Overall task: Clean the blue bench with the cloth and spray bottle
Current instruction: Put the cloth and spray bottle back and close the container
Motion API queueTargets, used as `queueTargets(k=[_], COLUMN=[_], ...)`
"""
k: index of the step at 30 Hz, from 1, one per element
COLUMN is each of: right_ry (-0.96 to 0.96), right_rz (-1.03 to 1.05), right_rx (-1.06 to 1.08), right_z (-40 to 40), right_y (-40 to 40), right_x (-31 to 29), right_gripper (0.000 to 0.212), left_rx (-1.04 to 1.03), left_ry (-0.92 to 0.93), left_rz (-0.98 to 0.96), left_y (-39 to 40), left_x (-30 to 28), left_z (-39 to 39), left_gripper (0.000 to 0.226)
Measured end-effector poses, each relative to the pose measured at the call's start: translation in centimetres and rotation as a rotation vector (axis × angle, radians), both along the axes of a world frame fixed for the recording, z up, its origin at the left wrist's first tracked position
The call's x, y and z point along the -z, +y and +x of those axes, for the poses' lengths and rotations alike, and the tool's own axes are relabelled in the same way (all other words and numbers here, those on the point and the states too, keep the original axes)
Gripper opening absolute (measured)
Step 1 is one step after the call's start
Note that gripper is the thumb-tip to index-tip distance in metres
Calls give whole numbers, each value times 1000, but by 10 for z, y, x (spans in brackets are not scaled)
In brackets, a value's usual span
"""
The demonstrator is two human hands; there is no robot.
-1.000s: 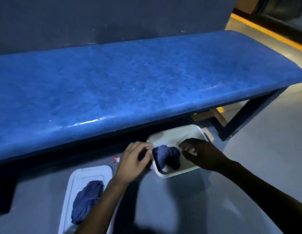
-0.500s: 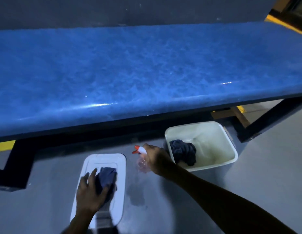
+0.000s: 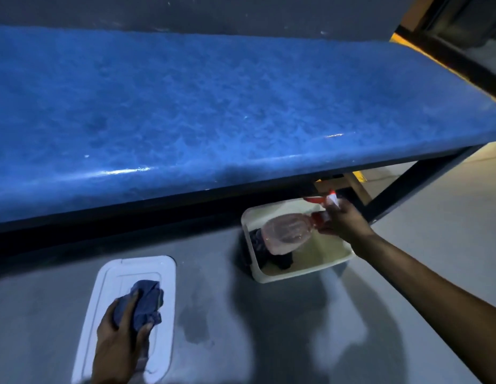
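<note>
The long blue bench point(image 3: 213, 106) fills the upper half of the view, its top bare. My left hand point(image 3: 122, 336) grips a crumpled blue cloth point(image 3: 147, 303) lying on a white lid point(image 3: 114, 284) on the floor. My right hand point(image 3: 344, 223) holds a clear spray bottle point(image 3: 288, 231) with a red and white trigger head, tipped sideways in the air above the white tub point(image 3: 305, 273).
A second dark cloth point(image 3: 260, 250) lies inside the white tub, partly hidden by the bottle. A wet patch point(image 3: 197, 325) marks the grey floor between lid and tub. The bench's dark metal leg point(image 3: 402, 187) stands at right, with a yellow floor stripe point(image 3: 402, 41) beyond.
My right hand lifted the spray bottle off the floor and carried it right, over the tub. My left hand closed on the blue cloth on the lid.
</note>
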State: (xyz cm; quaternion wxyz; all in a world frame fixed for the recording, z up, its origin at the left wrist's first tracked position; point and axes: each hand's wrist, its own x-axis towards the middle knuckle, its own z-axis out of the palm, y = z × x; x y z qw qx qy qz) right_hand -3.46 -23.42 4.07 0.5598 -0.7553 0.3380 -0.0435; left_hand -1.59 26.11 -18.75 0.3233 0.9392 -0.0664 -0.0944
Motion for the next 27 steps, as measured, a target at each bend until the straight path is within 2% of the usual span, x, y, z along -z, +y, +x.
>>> queueTargets(k=[3,5,7,10,11,13,17,20,21,23,25,27], right_ry=[154,328,458,544,551,594,597,520,532,463,425,386], right_rz=[66,12,-69,-407,-618,-823,-924,-846,-934,-1245,-1315,-1416], right_rx=[53,21,-40,-192,-269,-394,-515,-447,-516,-584,-499,-515], right_z=[2,10,17,22,22,19,15,15,16,15,16,11], right_y=[-13,-16,-16,-17,-18,-22,-27,-37,-39,-44,-51,-54], right_x=[37,63,87,108,110,114,111,95,89,79,69,67], right_gripper=[40,46,44,45,45,44,39,30,27,19,26,23], left_rx=[78,-9,-84,-5,4,21,232,341,376,415,437,478], left_ry=[-1,41,113,228,222,141,-126,-223,-246,-243,-196,-140], left_rz=[95,113,105,153,177,158,-124,-281,-301,-289,-190,-43], left_y=[-5,-14,-18,-18,-18,-26,-83,-150,-174,-222,-266,-303], left_x=[-12,-17,-23,-30,-32,-44,-99,-143,-153,-169,-176,-171], left_z=[6,10,15,18,19,21,32,41,45,53,62,72], left_gripper=[62,78,86,81,78,74,56,66,69,72,71,69])
